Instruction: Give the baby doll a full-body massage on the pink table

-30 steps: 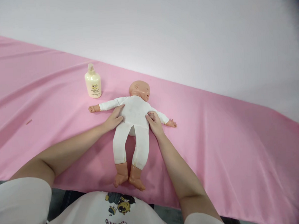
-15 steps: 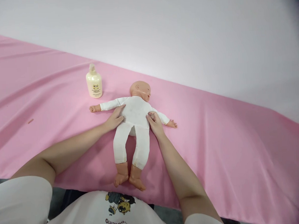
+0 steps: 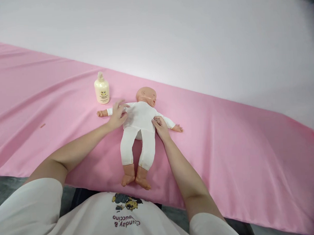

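A baby doll (image 3: pixel 140 118) with a white cloth body lies face up on the pink cloth, head turned to the right and feet toward me. My left hand (image 3: pixel 117 114) is raised over the doll's arm on the left, fingers apart and slightly blurred, holding nothing. Against the right side of the doll's torso rests my right hand (image 3: pixel 161 126), its fingers curled and pressed to the white fabric. Whether it pinches the fabric is hard to make out.
Beyond the doll's left-hand arm stands a cream pump bottle (image 3: pixel 102 90) with a dark label. The pink cloth (image 3: pixel 239 155) has folds and drapes over the near edge. A small brownish strip (image 3: pixel 43 126) lies at left. A white surface (image 3: pixel 169 37) stretches behind.
My left hand has lifted off the doll's side and moved up toward its shoulder, fingers spreading. My right hand stays at the torso. The view has shifted slightly.
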`<act>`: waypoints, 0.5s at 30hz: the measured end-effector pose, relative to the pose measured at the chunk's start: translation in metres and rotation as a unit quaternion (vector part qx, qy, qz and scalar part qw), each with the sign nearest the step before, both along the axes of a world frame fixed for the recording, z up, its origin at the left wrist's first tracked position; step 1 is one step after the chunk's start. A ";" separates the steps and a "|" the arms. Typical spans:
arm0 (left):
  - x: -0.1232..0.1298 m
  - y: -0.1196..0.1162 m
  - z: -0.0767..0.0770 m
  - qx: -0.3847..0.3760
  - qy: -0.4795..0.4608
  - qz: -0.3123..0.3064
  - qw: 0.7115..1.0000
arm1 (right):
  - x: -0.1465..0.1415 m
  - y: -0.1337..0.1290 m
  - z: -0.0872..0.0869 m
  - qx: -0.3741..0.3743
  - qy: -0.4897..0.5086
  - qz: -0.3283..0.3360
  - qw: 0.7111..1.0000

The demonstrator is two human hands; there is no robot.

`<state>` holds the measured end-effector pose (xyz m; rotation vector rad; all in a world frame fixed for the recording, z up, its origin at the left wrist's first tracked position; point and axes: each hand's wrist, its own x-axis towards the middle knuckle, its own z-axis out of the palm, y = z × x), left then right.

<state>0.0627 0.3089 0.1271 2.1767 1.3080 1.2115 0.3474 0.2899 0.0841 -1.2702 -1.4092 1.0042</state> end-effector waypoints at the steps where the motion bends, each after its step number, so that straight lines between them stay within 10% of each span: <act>1: -0.009 0.006 0.013 0.035 0.018 0.016 0.999 | 0.000 0.000 0.000 0.004 -0.003 -0.002 1.000; 8: -0.067 0.069 0.111 0.137 -0.006 0.141 0.980 | 0.000 0.003 -0.002 0.003 -0.012 -0.016 1.000; 15: -0.080 0.132 0.117 -0.014 0.091 0.171 0.981 | 0.006 0.006 -0.007 0.002 -0.050 -0.061 0.997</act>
